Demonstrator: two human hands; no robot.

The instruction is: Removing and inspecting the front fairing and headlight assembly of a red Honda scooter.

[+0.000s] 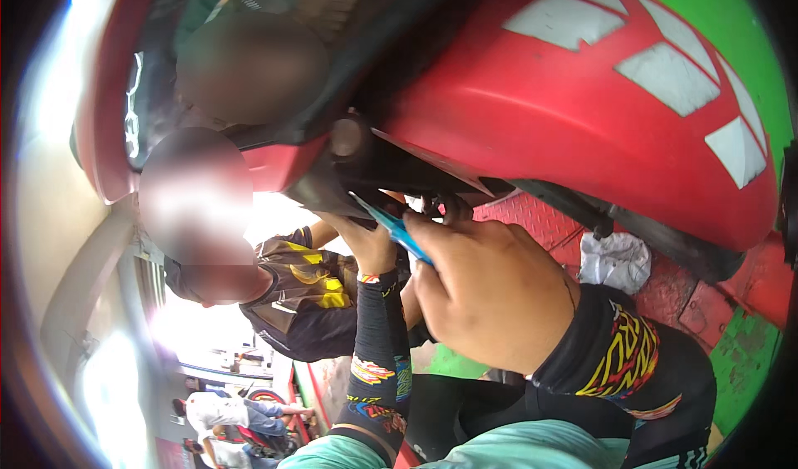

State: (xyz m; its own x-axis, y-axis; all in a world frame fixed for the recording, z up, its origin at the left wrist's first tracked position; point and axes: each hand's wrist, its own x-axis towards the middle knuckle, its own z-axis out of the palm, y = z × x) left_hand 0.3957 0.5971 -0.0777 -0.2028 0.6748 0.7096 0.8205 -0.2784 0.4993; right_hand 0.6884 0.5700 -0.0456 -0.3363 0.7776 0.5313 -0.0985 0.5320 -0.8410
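Note:
My right hand (490, 290) is closed round a slim light-blue tool (397, 230) with a narrow pointed tip; its exact kind I cannot make out. The tip points up and left, towards a dark panel (326, 185) on the underside of a red motorcycle (499, 112). Beside the tool, my left hand (366, 240) reaches up to the edge of that panel. Its fingers are mostly hidden behind the panel and the tool. Patterned black sleeves cover both my forearms.
Another person (303, 294) in a dark and yellow shirt is close by on the left, facing the motorcycle. A crumpled white bag (615, 261) lies on the red metal platform (544, 220) near the wheel (682, 245). Farther back, people (212, 415) stand by another motorcycle (264, 440).

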